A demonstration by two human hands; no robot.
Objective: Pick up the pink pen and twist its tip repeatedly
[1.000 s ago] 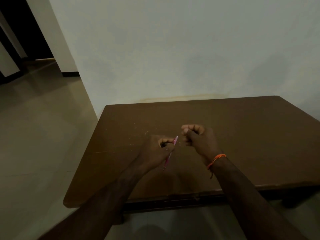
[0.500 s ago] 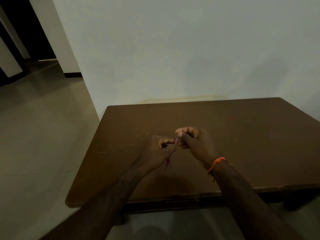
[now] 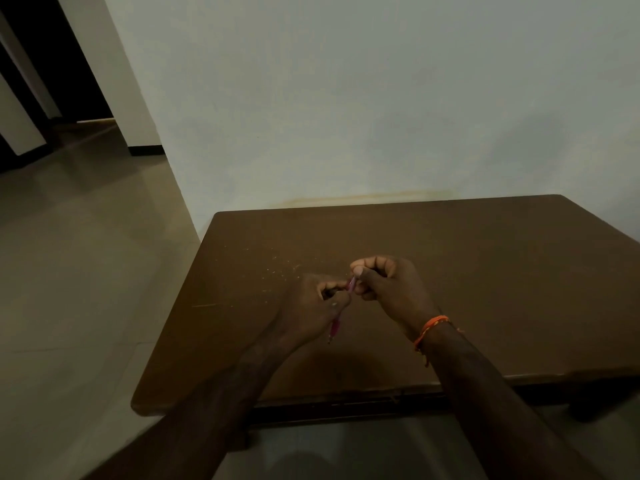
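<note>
1. Pale plaster wall (image 3: 346, 98) rises behind a dark brown wooden table (image 3: 485, 289) with rounded corners; glossy beige floor tiles (image 3: 69, 271) run off to the left toward a dark doorway (image 3: 20, 81). Small pale specks (image 3: 273, 270) lie scattered on the tabletop, just beyond the hands.

2. Held above the table's near half, the left hand (image 3: 313, 308) is curled round a slim pink plastic pen (image 3: 335, 327). The barrel passes through the fist, and its pointed lower end sticks out below the hand, toward the person.

3. Fingers of the right hand (image 3: 388, 289) are bent inward, thumb and forefinger pinching the pen's upper end, which shows as a short pale-pink stub between the two hands. An orange thread bracelet (image 3: 431, 327) circles that wrist.

4. So the pen lies slanted between both hands: top end at the right fingertips, middle buried in the left fist, tip free below. It is clear of the tabletop.

5. Likely risks, as I judge them:
   - The top pinch covers very little of the pen; a sharp pull or twist could let it slip out of the fingers.
   - If a cap or small part comes loose there, it could drop and roll off the table onto the floor.
   - Dim light and the covering fist hide most of the barrel, so misalignment would be hard to notice.
</note>
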